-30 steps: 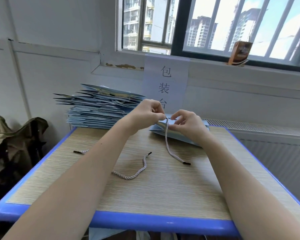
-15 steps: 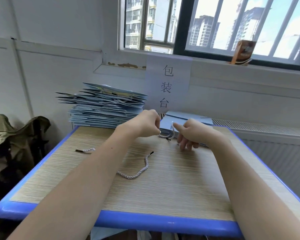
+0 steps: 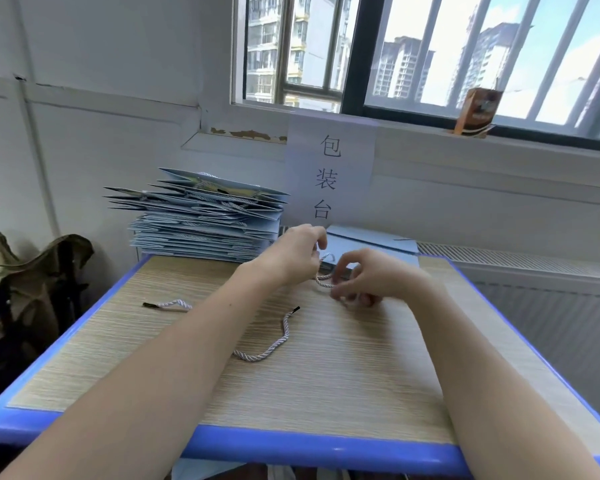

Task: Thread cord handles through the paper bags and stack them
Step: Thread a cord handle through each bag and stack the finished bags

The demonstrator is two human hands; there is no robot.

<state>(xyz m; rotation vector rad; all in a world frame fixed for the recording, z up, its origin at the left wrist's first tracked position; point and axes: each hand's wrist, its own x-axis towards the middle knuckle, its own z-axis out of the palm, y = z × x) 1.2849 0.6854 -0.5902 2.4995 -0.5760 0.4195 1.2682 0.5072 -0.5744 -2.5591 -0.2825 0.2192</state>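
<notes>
A flat light-blue paper bag (image 3: 371,242) lies at the far middle of the table. My left hand (image 3: 293,252) and my right hand (image 3: 368,277) meet at its near edge, each with curled fingers pinching a white twisted cord (image 3: 324,281) that loops between them. Where the cord enters the bag is hidden by my fingers. A tall stack of blue bags with cords (image 3: 205,216) stands at the back left. Two loose cords with black tips lie on the table: one (image 3: 267,344) in the middle, one (image 3: 168,305) at the left, partly under my left forearm.
The wooden table has a blue rim (image 3: 291,445). A paper sign with printed characters (image 3: 329,174) hangs on the wall behind the bag. An orange box (image 3: 477,112) stands on the window sill. Olive fabric (image 3: 25,271) lies left of the table; a radiator (image 3: 534,289) runs along the right.
The cord that hung down over the table a second ago has been drawn up into a short loop at the bag's edge. My right hand has shifted lower and nearer.
</notes>
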